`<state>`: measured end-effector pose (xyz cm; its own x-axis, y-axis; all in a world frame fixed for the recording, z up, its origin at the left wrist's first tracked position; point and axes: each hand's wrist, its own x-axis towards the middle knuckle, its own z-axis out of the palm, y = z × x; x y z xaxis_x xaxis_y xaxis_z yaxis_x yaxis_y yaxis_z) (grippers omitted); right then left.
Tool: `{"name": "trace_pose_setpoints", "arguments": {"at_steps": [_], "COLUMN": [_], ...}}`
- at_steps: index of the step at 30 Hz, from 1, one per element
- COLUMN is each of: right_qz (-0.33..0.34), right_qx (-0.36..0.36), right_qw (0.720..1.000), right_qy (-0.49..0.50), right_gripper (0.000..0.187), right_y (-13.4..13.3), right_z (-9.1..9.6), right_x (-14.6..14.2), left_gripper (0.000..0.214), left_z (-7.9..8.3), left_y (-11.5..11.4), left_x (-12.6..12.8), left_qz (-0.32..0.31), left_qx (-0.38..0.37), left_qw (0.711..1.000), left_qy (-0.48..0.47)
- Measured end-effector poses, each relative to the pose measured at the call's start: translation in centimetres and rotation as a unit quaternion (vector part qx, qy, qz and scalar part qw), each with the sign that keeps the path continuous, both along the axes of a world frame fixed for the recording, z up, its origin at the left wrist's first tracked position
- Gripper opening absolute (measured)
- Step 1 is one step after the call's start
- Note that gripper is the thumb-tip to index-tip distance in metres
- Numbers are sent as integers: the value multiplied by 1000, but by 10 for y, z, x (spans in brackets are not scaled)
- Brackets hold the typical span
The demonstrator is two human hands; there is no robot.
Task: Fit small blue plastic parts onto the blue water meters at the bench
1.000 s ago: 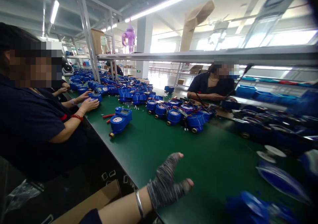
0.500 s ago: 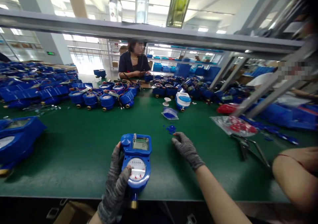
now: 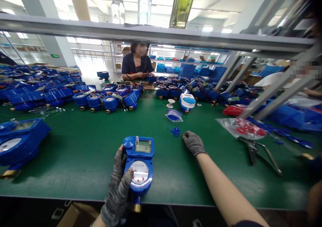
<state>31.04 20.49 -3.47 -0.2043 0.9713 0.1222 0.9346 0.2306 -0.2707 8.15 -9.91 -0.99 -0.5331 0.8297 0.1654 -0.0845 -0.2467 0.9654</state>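
Observation:
A blue water meter (image 3: 139,162) with a small display and a white dial lies on the green table (image 3: 83,153) near its front edge. My left hand (image 3: 118,183), in a grey fingerless glove, grips the meter's left side with the thumb on the dial. My right hand (image 3: 193,142), also gloved, rests on the table to the right of the meter, fingers curled, right beside a small heap of blue bits (image 3: 175,131). I cannot tell whether it pinches any of them.
Another blue meter (image 3: 17,141) lies at the left. Rows of blue meters (image 3: 105,101) fill the back. A small bag (image 3: 174,115), a white-topped meter (image 3: 187,102), a bag of red parts (image 3: 241,126) and pliers (image 3: 259,150) lie to the right. A person (image 3: 137,64) sits opposite.
One second ago the view faced left with my left hand bare on the table. Now the meter is in my left hand; since half a second ago my right hand has curled near the blue bits.

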Motion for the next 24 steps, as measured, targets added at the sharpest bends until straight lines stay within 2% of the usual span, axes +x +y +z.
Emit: {"name": "trace_pose_setpoints", "arguments": {"at_steps": [6,10,12,15,18,20,24], "right_qz": [15,23,66,199,351,410,423], "right_qx": [11,19,29,43,43,42,50], "right_qw": [1000,999,992,939,889,872,877], "right_qy": [-1,33,107,276,291,265,224], "right_gripper": [20,20,20,16,9,9,8], "right_y": [-2,-16,-43,-107,-164,-184,-186], "right_z": [0,11,25,53,77,85,85], "right_x": [8,0,-12,-36,-56,-64,-68], "left_gripper": [62,59,58,58,60,62,61], "left_z": [3,5,5,3,3,2,0], "left_y": [1,2,2,2,2,2,1], "left_x": [0,6,9,11,11,11,11], "left_qz": [-9,19,19,7,3,-4,2], "left_qx": [14,33,32,32,32,32,30], "left_qw": [1000,999,999,998,997,996,996], "left_qy": [-6,-7,-21,-53,-72,-81,-81]}}
